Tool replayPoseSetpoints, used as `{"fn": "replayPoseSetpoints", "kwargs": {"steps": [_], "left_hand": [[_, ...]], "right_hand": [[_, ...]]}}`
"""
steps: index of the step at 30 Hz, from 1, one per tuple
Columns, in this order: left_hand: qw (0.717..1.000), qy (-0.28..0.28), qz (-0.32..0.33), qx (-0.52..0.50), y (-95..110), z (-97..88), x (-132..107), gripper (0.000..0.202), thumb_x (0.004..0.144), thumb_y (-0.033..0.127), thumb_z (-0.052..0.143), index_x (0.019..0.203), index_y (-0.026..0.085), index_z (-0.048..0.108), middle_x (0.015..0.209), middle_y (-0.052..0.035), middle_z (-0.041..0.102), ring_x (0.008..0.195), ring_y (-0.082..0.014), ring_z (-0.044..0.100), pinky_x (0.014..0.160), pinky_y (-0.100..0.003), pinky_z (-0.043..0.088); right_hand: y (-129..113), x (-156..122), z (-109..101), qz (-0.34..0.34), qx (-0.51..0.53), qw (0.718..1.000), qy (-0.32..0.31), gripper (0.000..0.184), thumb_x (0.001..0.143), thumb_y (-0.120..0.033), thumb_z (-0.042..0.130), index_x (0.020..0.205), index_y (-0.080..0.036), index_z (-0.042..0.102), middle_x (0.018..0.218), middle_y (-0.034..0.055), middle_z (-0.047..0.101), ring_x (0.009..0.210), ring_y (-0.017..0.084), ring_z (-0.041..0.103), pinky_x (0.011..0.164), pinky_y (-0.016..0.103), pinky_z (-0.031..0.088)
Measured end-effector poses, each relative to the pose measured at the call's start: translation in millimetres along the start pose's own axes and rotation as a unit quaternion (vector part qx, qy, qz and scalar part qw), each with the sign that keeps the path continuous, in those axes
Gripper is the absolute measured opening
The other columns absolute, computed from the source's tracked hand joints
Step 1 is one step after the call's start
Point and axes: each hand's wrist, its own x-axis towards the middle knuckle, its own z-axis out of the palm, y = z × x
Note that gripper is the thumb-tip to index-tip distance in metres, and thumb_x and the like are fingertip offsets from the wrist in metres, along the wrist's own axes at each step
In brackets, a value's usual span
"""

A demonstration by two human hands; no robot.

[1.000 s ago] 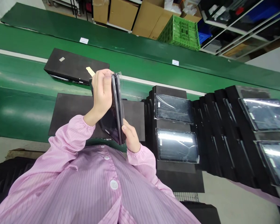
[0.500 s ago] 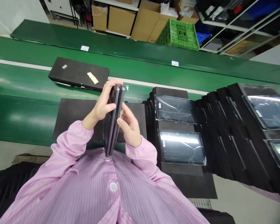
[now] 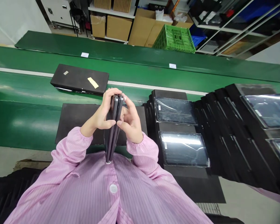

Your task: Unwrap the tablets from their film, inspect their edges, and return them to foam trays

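Note:
Two dark tablets [image 3: 112, 133] stand on edge, face to face, between my hands in front of my chest. Their thin edges point up at me. My left hand [image 3: 104, 111] is closed on the left one, thumb along its edge and fingers over the far top corner. On the other side my right hand [image 3: 130, 121] grips the right one, its thumb on the edge and a finger at the far end. The tablets touch or nearly touch. Below them lies a flat black foam sheet [image 3: 77, 119] on the green bench.
Black foam trays [image 3: 183, 172] are stacked on the right, with two tablets [image 3: 184, 149] on top. Farther right rises another tall tray stack [image 3: 231, 130] with tablets. A black foam block [image 3: 80, 77] sits beyond my hands on the green bench [image 3: 21, 116]. A green crate [image 3: 175, 39] stands behind.
My right hand's fingers have moved up to the tablets' far end, and its thumb has come level with the left thumb. The whole view has shifted slightly.

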Motion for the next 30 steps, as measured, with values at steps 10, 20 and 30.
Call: {"fn": "replayPoseSetpoints", "kwargs": {"steps": [10, 20, 30], "left_hand": [[0.999, 0.041, -0.008, -0.017, 6, 7.7, -3, 0.077, 0.077, 0.073, 0.047, 0.137, 0.026, 0.037, 0.128, -0.0127, 0.044, 0.124, -0.033, 0.045, 0.114, -0.055, 0.033], [0.996, 0.073, -0.037, -0.036, 15, 11.0, -3, 0.062, 0.081, 0.071, 0.047, 0.126, 0.028, 0.045, 0.119, -0.0097, 0.051, 0.117, -0.0304, 0.048, 0.111, -0.053, 0.035], [0.994, 0.082, -0.034, -0.063, 31, 13.6, -7, 0.063, 0.082, 0.069, 0.047, 0.131, 0.029, 0.045, 0.115, -0.0084, 0.053, 0.111, -0.0291, 0.051, 0.108, -0.055, 0.038]], "right_hand": [[-5, 1, 4, 0.0, 0.014, 1.0, 0.018, 0.069, 0.082, -0.058, 0.063, 0.14, -0.03, 0.039, 0.06, -0.0068, 0.039, 0.051, 0.015, 0.039, 0.051, 0.032, 0.04], [-11, -3, 10, -0.012, 0.013, 0.999, 0.028, 0.056, 0.086, -0.057, 0.061, 0.131, -0.03, 0.04, 0.058, -0.0088, 0.04, 0.046, 0.014, 0.039, 0.048, 0.031, 0.038], [-16, -8, 15, -0.054, 0.047, 0.997, 0.037, 0.04, 0.084, -0.047, 0.065, 0.113, -0.029, 0.044, 0.058, -0.0107, 0.038, 0.045, 0.011, 0.036, 0.051, 0.028, 0.033]]}}
